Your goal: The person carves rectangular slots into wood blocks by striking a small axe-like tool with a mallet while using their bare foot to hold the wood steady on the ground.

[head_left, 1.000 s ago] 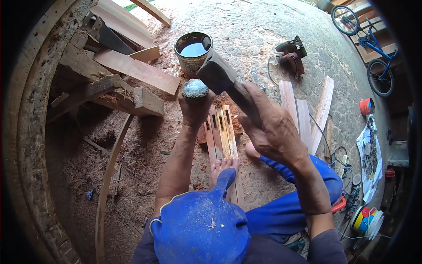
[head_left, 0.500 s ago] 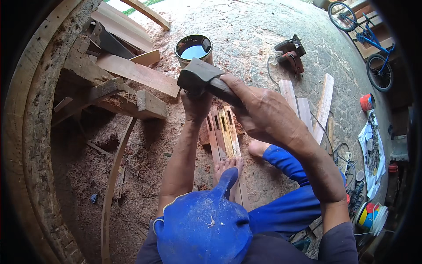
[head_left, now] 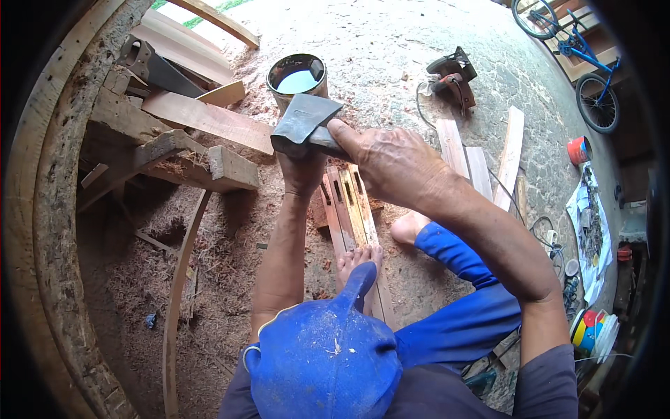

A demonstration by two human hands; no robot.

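Note:
My right hand [head_left: 391, 164] is closed round the handle of a hatchet [head_left: 306, 117] with a dark steel head. The head covers the top of my left hand [head_left: 303, 171], which looks closed like a fist. Whatever that hand grips is hidden under the head. Below and right of my left hand lie several narrow wooden strips [head_left: 359, 216] side by side, with long slots cut near their far ends. A bare foot [head_left: 359, 258] presses on them. Just beyond the hatchet stands a round tin [head_left: 281, 99] with a pale, shiny surface inside.
A workbench of rough timber [head_left: 234, 170] fills the left, with a handsaw [head_left: 171, 77] and boards behind it. Shavings [head_left: 223, 265] cover the ground. A circular saw [head_left: 453, 80] with a cable, loose planks [head_left: 513, 150] and a blue bicycle [head_left: 590, 59] are on the right.
The hatchet's head has tilted, showing more of its flat face, and stays over my left hand. The whole view has shifted slightly. Both hands keep about the same places.

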